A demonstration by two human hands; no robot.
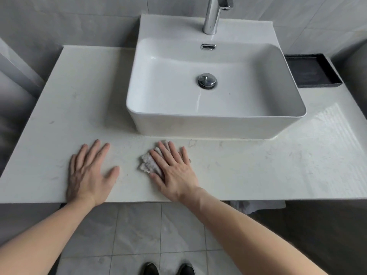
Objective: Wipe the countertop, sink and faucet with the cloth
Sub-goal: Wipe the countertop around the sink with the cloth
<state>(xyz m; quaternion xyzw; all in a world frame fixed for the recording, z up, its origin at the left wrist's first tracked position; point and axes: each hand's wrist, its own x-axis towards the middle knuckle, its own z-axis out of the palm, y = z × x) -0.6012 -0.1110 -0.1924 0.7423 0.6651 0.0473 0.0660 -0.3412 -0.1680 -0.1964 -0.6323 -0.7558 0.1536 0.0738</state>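
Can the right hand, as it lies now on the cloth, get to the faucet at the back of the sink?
Probably yes. The right hand presses the cloth flat on the countertop in front of the sink. Nothing stands between it and the faucet; it must only reach over the open basin.

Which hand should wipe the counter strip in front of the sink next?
Right hand: it lies flat on the cloth there. Left hand rests bare on the countertop.

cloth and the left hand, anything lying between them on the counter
Nothing: in the head view only bare countertop separates the cloth from the left hand.
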